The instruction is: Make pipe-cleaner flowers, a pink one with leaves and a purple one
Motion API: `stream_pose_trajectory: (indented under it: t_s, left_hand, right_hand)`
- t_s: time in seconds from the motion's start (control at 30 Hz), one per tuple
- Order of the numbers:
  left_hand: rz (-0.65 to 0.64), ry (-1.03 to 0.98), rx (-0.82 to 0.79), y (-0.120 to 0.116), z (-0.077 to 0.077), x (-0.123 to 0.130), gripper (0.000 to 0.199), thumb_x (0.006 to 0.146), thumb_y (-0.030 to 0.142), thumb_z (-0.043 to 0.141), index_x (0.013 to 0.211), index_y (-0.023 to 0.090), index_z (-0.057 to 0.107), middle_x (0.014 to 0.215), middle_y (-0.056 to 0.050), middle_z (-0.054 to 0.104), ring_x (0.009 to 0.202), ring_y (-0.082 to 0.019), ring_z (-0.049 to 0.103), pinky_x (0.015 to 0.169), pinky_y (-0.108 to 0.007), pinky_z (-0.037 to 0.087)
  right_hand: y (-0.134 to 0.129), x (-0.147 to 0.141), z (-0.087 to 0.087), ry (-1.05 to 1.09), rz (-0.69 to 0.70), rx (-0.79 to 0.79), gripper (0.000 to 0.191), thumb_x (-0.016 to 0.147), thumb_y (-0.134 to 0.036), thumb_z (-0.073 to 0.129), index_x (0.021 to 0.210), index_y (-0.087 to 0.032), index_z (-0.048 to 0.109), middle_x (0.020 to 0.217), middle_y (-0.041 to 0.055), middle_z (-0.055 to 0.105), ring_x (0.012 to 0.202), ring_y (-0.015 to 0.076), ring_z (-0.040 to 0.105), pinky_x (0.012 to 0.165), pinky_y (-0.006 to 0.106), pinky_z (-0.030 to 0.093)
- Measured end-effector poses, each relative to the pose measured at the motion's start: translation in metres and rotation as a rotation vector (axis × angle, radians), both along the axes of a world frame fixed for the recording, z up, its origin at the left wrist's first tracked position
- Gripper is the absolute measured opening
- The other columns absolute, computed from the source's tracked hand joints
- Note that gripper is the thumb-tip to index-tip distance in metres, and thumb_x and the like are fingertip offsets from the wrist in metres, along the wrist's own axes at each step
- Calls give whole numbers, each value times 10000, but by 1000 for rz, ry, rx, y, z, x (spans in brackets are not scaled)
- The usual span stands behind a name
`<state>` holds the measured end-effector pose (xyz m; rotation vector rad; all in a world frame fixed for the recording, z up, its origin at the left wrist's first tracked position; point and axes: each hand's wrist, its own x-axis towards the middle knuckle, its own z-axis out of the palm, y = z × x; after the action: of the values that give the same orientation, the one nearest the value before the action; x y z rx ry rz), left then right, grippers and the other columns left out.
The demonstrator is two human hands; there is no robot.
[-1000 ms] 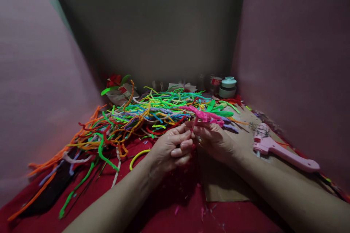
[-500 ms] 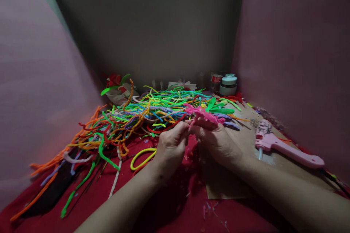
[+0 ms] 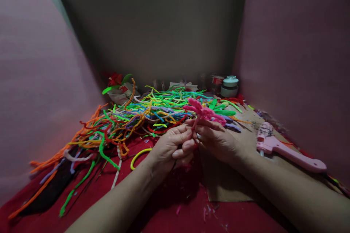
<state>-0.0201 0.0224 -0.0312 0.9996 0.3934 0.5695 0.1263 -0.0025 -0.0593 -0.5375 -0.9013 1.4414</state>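
A fuzzy pink pipe-cleaner piece [image 3: 203, 111] with several loops stands up between my hands, its narrow lower end pinched in the fingertips. My left hand [image 3: 175, 145] has thumb and fingers closed on that lower end. My right hand [image 3: 216, 140] is closed around the same piece just below the loops, its fingers partly hidden behind the thumb. Behind the hands lies a big tangled heap of coloured pipe cleaners [image 3: 161, 107]. Green leaf-like loops [image 3: 224, 112] rest just right of the pink piece.
A pink glue gun [image 3: 290, 151] lies on a brown board [image 3: 229, 189] at the right. Yellow scissor-like handles [image 3: 136, 158] sit left of my left hand on the red cloth [image 3: 164, 207]. A pale green jar [image 3: 229, 86] stands at the back.
The pink piece has turned more upright, its loops now higher. My left hand has rolled so its fingers show more, and it covers more of the yellow loop.
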Motion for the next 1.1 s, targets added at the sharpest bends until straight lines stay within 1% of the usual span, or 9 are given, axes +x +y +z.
stream_pose_trajectory:
  t_s: [0.13, 0.2, 0.3, 0.37, 0.47, 0.57, 0.8, 0.97, 1.1]
  left_hand:
    - [11, 96, 124, -3, 2, 1, 186, 849, 319, 568, 986, 195, 584, 493, 86, 438, 296, -11, 176, 305, -134, 205]
    - [158, 248, 364, -6, 3, 3, 180, 857, 336, 549, 877, 167, 608, 510, 55, 476, 333, -28, 296, 351, -148, 248]
    - [456, 445, 874, -9, -2, 3, 138, 834, 289, 567, 806, 169, 628, 667, -12, 590, 531, -86, 508, 509, -183, 378]
    - [565, 500, 1137, -8, -8, 2, 89, 821, 245, 568, 808, 190, 636, 738, -27, 611, 645, -117, 552, 623, -207, 412]
    - [580, 507, 1250, -8, -13, 0, 115, 837, 216, 526, 781, 200, 625, 699, -16, 586, 629, -116, 528, 641, -210, 406]
    - [582, 485, 1109, -9, -10, 2, 126, 846, 221, 513, 764, 192, 604, 603, 24, 512, 540, -89, 445, 562, -191, 374]
    - [429, 314, 446, -11, 0, 8, 238, 792, 364, 615, 698, 155, 553, 501, 60, 439, 397, -33, 314, 387, -157, 231]
    - [261, 173, 257, -6, 2, 4, 262, 770, 390, 662, 768, 137, 593, 451, 68, 435, 328, -9, 284, 346, -133, 215]
    - [113, 106, 97, -1, 3, 0, 273, 742, 333, 702, 919, 141, 622, 456, 62, 478, 286, 10, 237, 306, -105, 183]
  right_hand:
    - [-1, 1, 2, -10, -14, 4, 151, 632, -285, 784, 755, -235, 711, 690, -29, 640, 625, 110, 513, 650, 275, 401]
    - [-1, 0, 2, -30, -57, 21, 142, 639, -302, 779, 738, -227, 708, 741, -12, 660, 643, 121, 521, 643, 280, 403]
    - [-2, -3, 2, -44, -128, 27, 153, 658, -332, 769, 748, -223, 713, 785, 9, 680, 689, 140, 546, 666, 297, 412]
    - [-5, -5, 3, -50, -166, 15, 151, 664, -338, 767, 751, -225, 716, 766, 8, 677, 718, 151, 560, 708, 310, 421]
    - [-10, -8, 8, -87, -218, 27, 154, 654, -338, 774, 747, -228, 720, 738, -2, 667, 764, 168, 571, 776, 328, 426]
    - [-14, -10, 13, -154, -237, 53, 150, 674, -342, 759, 744, -215, 724, 718, -10, 651, 759, 159, 560, 792, 320, 422]
    - [-9, -14, -1, -105, -155, 39, 207, 742, -372, 704, 900, -243, 739, 704, -7, 645, 601, 117, 476, 620, 283, 405]
    - [-5, -12, -8, -85, -137, 50, 202, 746, -385, 703, 879, -238, 739, 906, 27, 683, 650, 116, 491, 607, 273, 390]
    - [-5, -11, -6, -88, -76, 67, 170, 755, -378, 696, 815, -221, 717, 730, 0, 633, 602, 106, 454, 583, 258, 370]
